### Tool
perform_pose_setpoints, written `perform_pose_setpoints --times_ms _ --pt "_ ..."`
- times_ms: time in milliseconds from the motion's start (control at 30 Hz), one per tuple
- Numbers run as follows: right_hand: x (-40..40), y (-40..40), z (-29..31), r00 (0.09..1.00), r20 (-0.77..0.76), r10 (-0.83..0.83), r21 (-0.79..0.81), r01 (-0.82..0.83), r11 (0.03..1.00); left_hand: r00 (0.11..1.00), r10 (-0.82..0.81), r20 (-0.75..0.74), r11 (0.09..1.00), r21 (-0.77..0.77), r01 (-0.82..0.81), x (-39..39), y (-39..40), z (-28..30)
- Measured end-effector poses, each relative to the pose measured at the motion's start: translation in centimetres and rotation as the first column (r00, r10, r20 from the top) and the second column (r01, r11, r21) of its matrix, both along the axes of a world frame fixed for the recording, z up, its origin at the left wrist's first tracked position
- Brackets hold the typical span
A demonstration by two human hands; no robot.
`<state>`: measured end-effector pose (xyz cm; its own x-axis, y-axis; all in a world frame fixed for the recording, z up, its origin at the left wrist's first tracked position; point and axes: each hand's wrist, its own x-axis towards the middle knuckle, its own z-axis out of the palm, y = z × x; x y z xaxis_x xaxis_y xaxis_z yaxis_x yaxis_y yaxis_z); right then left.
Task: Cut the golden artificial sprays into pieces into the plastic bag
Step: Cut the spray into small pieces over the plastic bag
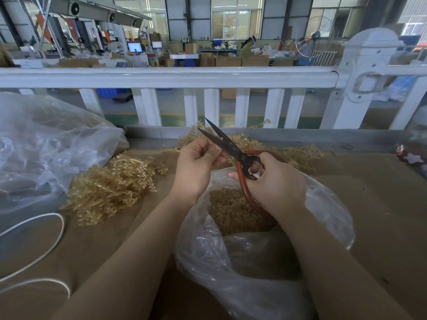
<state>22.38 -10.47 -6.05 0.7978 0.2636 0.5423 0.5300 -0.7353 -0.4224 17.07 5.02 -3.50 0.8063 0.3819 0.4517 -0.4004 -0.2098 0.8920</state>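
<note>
My right hand (275,181) grips the red handles of large black-bladed scissors (227,144), whose blades stand apart and point up-left. My left hand (197,162) is beside the blades, fingers curled and pinching together; what it pinches is too small to make out. Below both hands lies an open clear plastic bag (254,273) holding cut golden pieces (233,211). A pile of uncut golden sprays (111,188) lies left of the bag, and more golden sprays (300,153) lie behind my hands.
The brown cardboard-covered table (381,215) carries a large clear bag (46,144) at the far left and a white cable (41,245) at the front left. A white railing (173,78) borders the far edge. A red ornament (411,155) sits at the right.
</note>
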Motion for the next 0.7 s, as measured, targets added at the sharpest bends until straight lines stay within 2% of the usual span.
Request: perform_pose_setpoints --times_ms 700 --pt "-0.23 -0.02 -0.08 0.997 -0.003 0.077 0.090 -0.076 0.993 0.997 -0.059 0.042 0.998 -0.021 0.060 -0.26 -0.11 0.21"
